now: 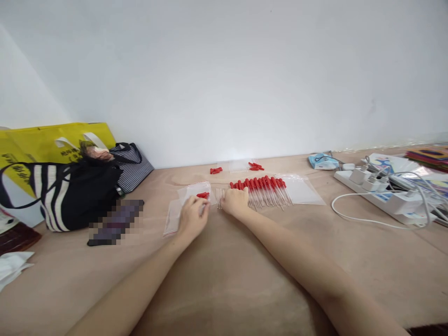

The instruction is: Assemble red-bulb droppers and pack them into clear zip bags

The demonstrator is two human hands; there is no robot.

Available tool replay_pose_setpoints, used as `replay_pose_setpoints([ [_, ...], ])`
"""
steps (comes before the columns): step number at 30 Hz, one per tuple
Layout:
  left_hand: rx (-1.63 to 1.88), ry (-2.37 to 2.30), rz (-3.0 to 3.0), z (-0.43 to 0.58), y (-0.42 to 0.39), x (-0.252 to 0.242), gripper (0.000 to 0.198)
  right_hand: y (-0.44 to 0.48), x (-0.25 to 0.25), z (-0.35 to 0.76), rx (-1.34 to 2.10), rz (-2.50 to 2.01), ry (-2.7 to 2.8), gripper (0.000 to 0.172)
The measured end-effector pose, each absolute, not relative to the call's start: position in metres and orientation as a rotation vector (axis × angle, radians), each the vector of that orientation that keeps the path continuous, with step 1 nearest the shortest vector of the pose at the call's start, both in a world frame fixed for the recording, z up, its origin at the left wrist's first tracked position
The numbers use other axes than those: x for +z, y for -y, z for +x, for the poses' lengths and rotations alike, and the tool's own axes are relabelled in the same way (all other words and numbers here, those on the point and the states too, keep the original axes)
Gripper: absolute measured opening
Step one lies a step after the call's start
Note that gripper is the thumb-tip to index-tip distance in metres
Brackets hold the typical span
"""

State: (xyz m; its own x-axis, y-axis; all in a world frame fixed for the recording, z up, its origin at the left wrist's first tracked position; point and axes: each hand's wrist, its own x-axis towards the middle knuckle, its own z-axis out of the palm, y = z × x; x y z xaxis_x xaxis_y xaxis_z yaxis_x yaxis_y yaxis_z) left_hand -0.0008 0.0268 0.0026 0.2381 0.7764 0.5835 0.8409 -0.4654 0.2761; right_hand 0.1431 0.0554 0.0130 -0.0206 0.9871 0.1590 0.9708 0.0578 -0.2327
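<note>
My left hand [193,215] is curled at the edge of a clear zip bag [174,215] with a red seal line. Just beyond its fingertips a few small red pieces [202,194] rest on the bags. My right hand [235,200] is closed at the left end of a row of thin rods with red handles [261,184]. Several pale, thin rods [219,198] without visible red handles lie between the two hands. What either hand's fingers hold is too small or hidden to make out.
Small red pieces [256,166] lie by the wall, with another red cluster [216,171] to their left. Flat clear bags [306,190] lie right of the row. A white power strip [381,198], cables and a blue mask [324,161] are at right; a black bag [82,196] stands left.
</note>
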Motion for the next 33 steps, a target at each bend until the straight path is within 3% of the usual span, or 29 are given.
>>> replay_pose_setpoints([
  [9,-0.731,1.939,-2.131,-0.018,-0.074,0.018,0.025,-0.072,0.019,0.138,0.157,-2.017,2.151,0.024],
  [18,-0.793,1.916,-2.087,-0.009,-0.079,0.018,0.016,-0.052,0.025,0.150,0.115,-1.947,2.177,0.025],
  [22,-1.062,1.600,-2.335,-0.002,-0.037,0.017,0.016,-0.020,0.012,0.200,-0.021,-1.518,2.230,0.023],
  [24,-1.012,1.361,-2.672,0.002,-0.009,0.012,0.012,-0.006,-0.001,0.229,-0.046,-1.294,2.265,0.019],
  [33,-0.887,1.510,-2.841,0.002,0.020,-0.006,0.008,0.009,-0.023,0.261,0.041,-1.071,2.230,0.014],
])
